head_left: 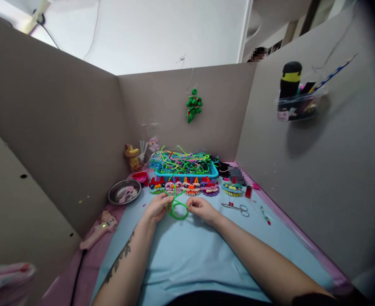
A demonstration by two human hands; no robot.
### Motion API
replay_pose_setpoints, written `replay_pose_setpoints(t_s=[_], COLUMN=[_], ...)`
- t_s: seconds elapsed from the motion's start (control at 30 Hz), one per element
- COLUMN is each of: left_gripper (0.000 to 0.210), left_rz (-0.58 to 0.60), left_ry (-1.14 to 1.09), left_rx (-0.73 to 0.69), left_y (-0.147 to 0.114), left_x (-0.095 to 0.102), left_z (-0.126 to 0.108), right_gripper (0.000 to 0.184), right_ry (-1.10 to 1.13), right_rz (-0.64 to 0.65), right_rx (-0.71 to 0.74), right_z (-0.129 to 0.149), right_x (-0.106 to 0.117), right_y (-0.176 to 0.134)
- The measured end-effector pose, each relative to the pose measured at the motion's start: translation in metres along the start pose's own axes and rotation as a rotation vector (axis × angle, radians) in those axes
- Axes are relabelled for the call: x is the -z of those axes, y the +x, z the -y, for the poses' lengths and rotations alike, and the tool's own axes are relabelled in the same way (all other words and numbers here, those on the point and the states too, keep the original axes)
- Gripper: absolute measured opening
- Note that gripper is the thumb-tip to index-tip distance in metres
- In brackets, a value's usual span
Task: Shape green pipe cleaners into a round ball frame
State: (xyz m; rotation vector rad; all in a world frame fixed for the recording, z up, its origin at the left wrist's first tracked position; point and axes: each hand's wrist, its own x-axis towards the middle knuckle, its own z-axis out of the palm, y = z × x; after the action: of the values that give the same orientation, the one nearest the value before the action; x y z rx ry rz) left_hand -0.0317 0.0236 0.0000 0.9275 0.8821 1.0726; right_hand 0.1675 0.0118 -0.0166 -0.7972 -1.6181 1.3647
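Strand (179,218), bright green, slender, looped, crossing itself

Pink cloth (7,278) is cut off at left edge; item (237,175) right of blue tray (187,174) pixelated; person (258,53) mostly hidden behind partition (270,140).

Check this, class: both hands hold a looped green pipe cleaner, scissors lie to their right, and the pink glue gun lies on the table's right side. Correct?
No: the head view shows the pink glue gun on the left side of the table. The left hand and right hand do hold the looped green pipe cleaner, with scissors to their right.
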Motion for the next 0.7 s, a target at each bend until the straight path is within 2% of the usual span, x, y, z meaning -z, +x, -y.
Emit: replay_pose_setpoints(t_s=[0.1, 0.2, 0.3, 0.4, 0.5, 0.7], left_gripper=[0.032, 0.039, 0.045, 0.046, 0.050, 0.050], left_rz=[0.037, -0.018, -0.084, -0.091, -0.088, -0.001], left_ry=[-0.002, 0.045, 0.142, 0.219, 0.232, 0.305], left_rx=[0.029, 0.002, -0.084, -0.167, -0.227, -0.226], left_y=[-0.002, -0.004, -0.006, -0.007, -0.008, -0.010], left_x=[-0.001, -0.001, -0.004, -0.011, -0.020, -0.030], left_z=[-0.001, -0.002, -0.002, -0.001, 0.003, 0.011], right_gripper=[0.023, 0.026, 0.033, 0.042, 0.046, 0.029], right_ry=[-0.048, -0.158, -0.145, 0.027, 0.060, -0.142], right_rz=[0.037, 0.107, -0.003, -0.157, -0.160, -0.198], right_rx=[0.017, -0.016, -0.023, 0.004, 0.005, -0.020], right_z=[-0.001, -0.001, -0.001, 0.000, 0.002, 0.000], right_x=[0.004, 0.011, 0.017, 0.017, 0.012, 0.008], right_y=[0.000, 0.001, 0.003, 0.005, 0.006, 0.007])
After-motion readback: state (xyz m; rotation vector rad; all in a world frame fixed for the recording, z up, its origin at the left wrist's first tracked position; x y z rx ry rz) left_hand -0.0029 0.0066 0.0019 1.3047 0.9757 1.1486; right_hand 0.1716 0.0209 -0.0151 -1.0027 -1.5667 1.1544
